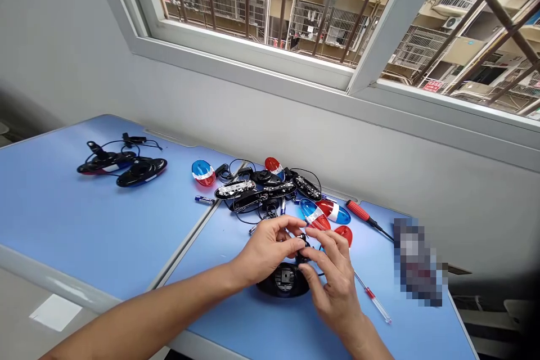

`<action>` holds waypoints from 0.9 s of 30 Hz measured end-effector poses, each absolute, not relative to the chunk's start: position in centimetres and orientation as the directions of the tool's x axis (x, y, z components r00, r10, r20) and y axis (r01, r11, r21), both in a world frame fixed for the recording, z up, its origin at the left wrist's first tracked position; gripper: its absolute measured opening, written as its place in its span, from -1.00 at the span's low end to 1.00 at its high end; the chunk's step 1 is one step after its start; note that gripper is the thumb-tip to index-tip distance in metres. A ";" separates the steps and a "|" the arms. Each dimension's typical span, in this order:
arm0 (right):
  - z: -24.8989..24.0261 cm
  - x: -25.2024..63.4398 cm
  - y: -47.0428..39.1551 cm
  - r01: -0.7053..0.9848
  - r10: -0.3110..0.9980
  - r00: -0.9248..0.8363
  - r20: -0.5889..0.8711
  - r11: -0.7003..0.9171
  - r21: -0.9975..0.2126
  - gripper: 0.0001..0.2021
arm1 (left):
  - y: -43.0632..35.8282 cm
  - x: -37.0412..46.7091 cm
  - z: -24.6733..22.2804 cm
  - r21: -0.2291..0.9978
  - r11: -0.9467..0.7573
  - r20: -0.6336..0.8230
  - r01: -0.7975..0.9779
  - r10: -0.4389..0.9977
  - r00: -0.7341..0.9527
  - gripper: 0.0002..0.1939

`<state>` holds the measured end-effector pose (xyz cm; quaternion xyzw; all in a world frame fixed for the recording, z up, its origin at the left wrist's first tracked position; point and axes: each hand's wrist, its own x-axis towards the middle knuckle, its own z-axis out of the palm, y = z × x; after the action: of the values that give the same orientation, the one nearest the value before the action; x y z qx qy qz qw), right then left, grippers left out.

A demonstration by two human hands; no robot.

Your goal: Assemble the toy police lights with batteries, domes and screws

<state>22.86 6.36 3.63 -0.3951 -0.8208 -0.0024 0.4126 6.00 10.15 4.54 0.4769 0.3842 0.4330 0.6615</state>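
My left hand (270, 247) and my right hand (335, 270) meet over the front of the blue table. Between their fingertips they pinch a small black part (302, 242), mostly covered by the fingers. Just below it, a black oval housing (276, 287) with a square fitting in its middle lies on the tabletop. My right fingers are close to the housing's right end; I cannot tell whether they touch it. Behind the hands lie red-and-blue lens covers (314, 215) and open black housings (247, 201) with cables.
At the left rest black oval units (142, 172) with a cable. A battery (205, 200) and another red-and-blue cover (203, 173) are near the table seam. To the right lie a red-handled screwdriver (358, 211), a pen (378, 305) and a blurred-out object (417, 264). A barred window rises behind.
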 end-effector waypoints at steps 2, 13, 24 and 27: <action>3.6 22.9 6.4 0.665 0.662 -0.352 0.662 0.675 -0.322 -0.80 | 10.3 6.0 4.6 0.957 0.195 -0.116 -0.213 0.935 0.334 -0.64; 3.6 22.5 5.7 0.692 0.600 -0.209 0.772 0.649 -0.317 -0.76 | 9.8 5.5 5.8 0.959 0.276 -0.213 -0.065 0.854 0.475 -0.52; 3.8 21.6 4.5 0.642 0.603 -0.201 0.772 0.676 -0.361 -0.82 | 8.9 4.6 5.9 0.995 0.103 -0.092 -0.005 0.904 0.418 -0.62; 3.9 21.6 4.2 0.607 0.572 -0.229 0.788 0.716 -0.344 -0.73 | 9.0 3.9 6.0 0.996 0.084 -0.073 -0.007 0.906 0.417 -0.63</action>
<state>21.63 4.21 3.92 -0.3761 -0.7837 -0.0176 0.4941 3.93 8.97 6.05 0.5684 0.3953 0.3675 0.6210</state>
